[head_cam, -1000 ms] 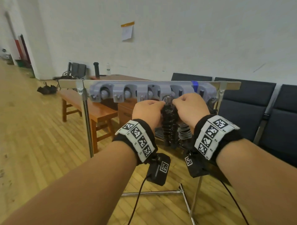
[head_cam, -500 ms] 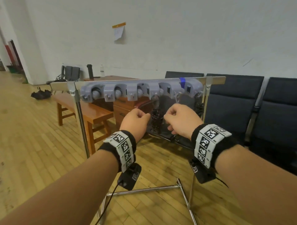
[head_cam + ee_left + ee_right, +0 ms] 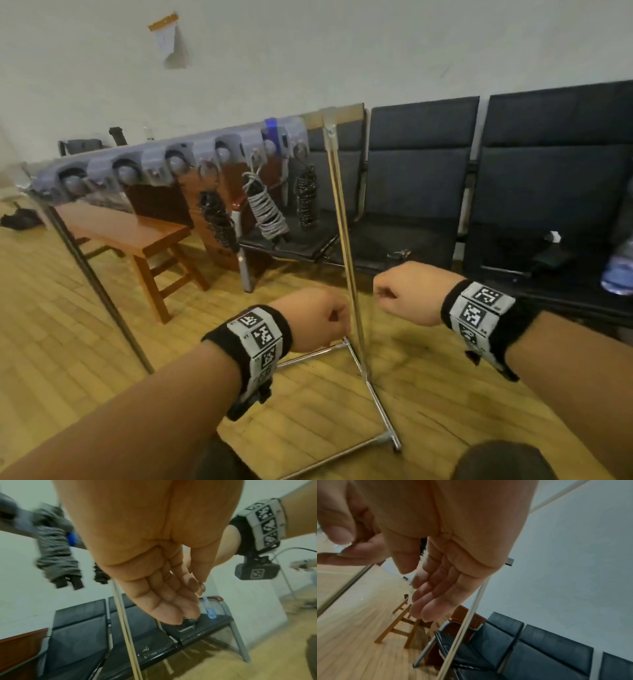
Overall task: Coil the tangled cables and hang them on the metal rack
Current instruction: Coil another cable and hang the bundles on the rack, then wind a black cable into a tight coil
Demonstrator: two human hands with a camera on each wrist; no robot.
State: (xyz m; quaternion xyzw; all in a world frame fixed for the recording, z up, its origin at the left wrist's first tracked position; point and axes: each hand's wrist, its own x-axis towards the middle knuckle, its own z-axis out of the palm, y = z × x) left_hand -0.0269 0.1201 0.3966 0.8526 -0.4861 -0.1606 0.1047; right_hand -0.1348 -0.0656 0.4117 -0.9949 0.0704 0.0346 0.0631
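Observation:
The metal rack (image 3: 345,253) carries a grey hook strip (image 3: 164,164) along its top bar. Three coiled cables hang from the hooks: a black coil (image 3: 218,219), a grey coil (image 3: 267,210) and another black coil (image 3: 307,200). My left hand (image 3: 317,318) hovers low, just left of the rack's right post, with nothing in it. My right hand (image 3: 399,291) hovers just right of that post, also holding nothing. Both hands' fingers hang loosely curled, as the left wrist view (image 3: 180,601) and the right wrist view (image 3: 423,588) show. The grey coil (image 3: 58,555) hangs up to the left of my left hand.
A wooden bench (image 3: 137,236) and a desk stand behind the rack. A row of dark chairs (image 3: 428,192) lines the wall at the right, with a water bottle (image 3: 620,270) on one seat. The rack's foot bars (image 3: 376,404) lie on the wood floor near my knees.
Both hands let go of the black coil, which now hangs on a hook, and drew back and down from the rack. The head view swung and tilted to the right.

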